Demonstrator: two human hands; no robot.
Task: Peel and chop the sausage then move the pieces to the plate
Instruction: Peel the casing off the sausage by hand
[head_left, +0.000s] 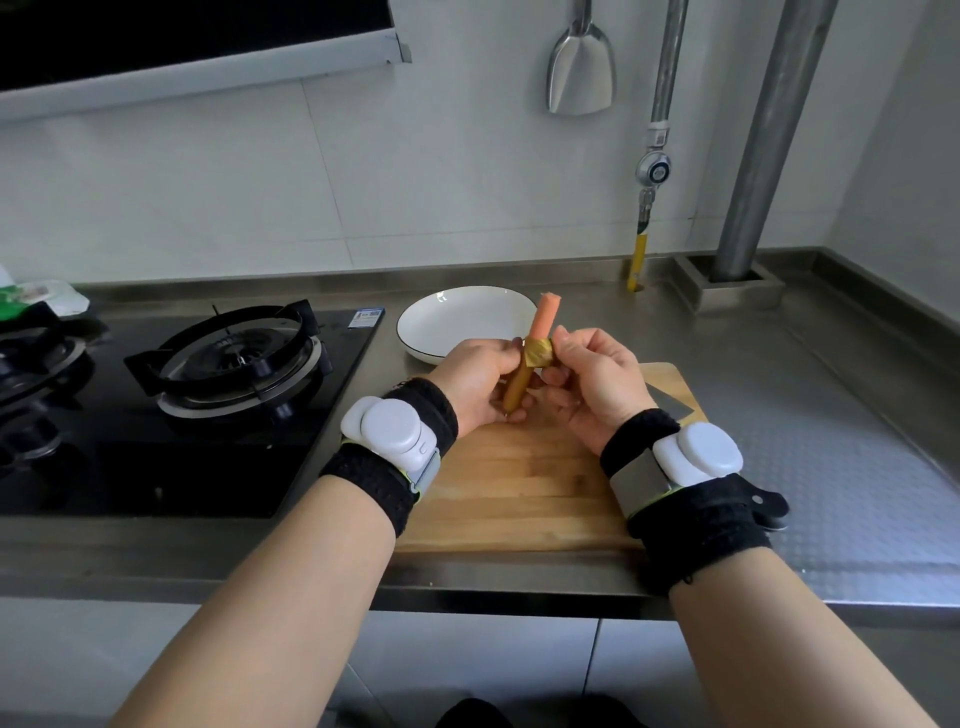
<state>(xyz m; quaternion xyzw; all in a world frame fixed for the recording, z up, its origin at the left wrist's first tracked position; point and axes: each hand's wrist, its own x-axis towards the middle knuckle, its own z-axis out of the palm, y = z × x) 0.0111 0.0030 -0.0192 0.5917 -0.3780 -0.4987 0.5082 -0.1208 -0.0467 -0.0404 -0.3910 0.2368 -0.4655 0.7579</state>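
Note:
The sausage (543, 318) is held upright and slightly tilted above the wooden cutting board (514, 483). Its upper half is bare and pink; its lower half is still in a yellow-brown casing (519, 387). My left hand (480, 382) grips the wrapped lower part. My right hand (597, 376) pinches the bunched, peeled-back casing at the sausage's middle. Just behind the hands, an empty white plate (447, 325) with a dark rim sits on the steel counter. A knife blade (672, 402) lies on the board's right side, mostly hidden by my right wrist.
A black gas hob (234, 358) with pan supports fills the counter to the left of the board. A metal spatula (581, 67) hangs on the tiled wall. Pipes (763, 140) and a gas valve stand at the back right. Patterned steel counter (852, 441) extends right.

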